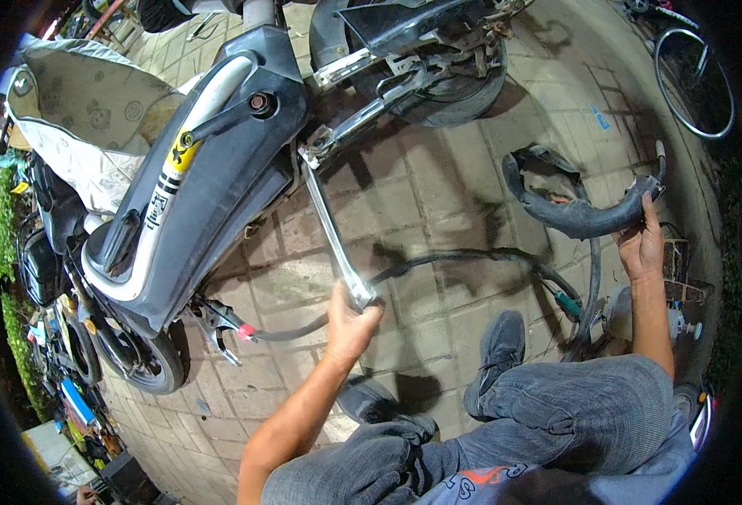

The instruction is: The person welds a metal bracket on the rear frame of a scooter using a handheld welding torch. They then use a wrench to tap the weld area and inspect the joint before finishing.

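Observation:
My left hand (pixel 354 326) is closed round the lower end of a long silver metal bar (pixel 329 223). The bar's upper end meets metal bracket parts (pixel 312 153) beside the grey scooter (pixel 228 185), and I cannot make out whether it is joined to them. On the right, my right hand (pixel 643 246) grips a black rubber inner tube (pixel 569 217), its fingers partly hidden behind it. The tube hangs curled, with a valve stem (pixel 661 160) standing up at its right end. A black hose (pixel 459 254) passes behind my left hand along the ground.
The scooter's wheel (pixel 438 93) lies at the top among metal parts. A metal clamp tool (pixel 219 328) and a teal fitting (pixel 568 305) are on the hose. My shoes (pixel 499 358) rest on the paving (pixel 438 202). A bare bicycle rim (pixel 729 97) stands far right; tools crowd the left.

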`<action>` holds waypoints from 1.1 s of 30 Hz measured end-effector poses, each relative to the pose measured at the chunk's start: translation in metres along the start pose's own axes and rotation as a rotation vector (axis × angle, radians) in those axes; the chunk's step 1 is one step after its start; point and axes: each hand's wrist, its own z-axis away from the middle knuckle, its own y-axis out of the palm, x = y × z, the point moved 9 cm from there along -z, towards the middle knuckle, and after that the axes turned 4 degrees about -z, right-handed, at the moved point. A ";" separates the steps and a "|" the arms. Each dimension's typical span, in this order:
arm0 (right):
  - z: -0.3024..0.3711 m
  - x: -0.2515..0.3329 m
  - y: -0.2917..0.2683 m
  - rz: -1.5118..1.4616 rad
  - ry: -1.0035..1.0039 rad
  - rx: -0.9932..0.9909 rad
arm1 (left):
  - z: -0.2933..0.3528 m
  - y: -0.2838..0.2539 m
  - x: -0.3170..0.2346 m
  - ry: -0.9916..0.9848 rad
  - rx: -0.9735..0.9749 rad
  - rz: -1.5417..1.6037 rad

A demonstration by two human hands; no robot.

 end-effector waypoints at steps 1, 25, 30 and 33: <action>-0.001 -0.001 -0.002 -0.005 0.003 -0.001 | 0.004 0.007 -0.003 -0.049 0.035 0.172; 0.002 -0.003 0.000 -0.014 0.027 0.106 | 0.053 0.011 -0.044 -0.238 0.270 0.787; 0.005 -0.006 0.005 -0.004 0.017 0.074 | 0.037 0.014 -0.068 -0.194 0.276 0.847; 0.008 -0.007 0.008 0.019 0.021 0.065 | 0.034 0.013 -0.078 -0.199 0.200 0.879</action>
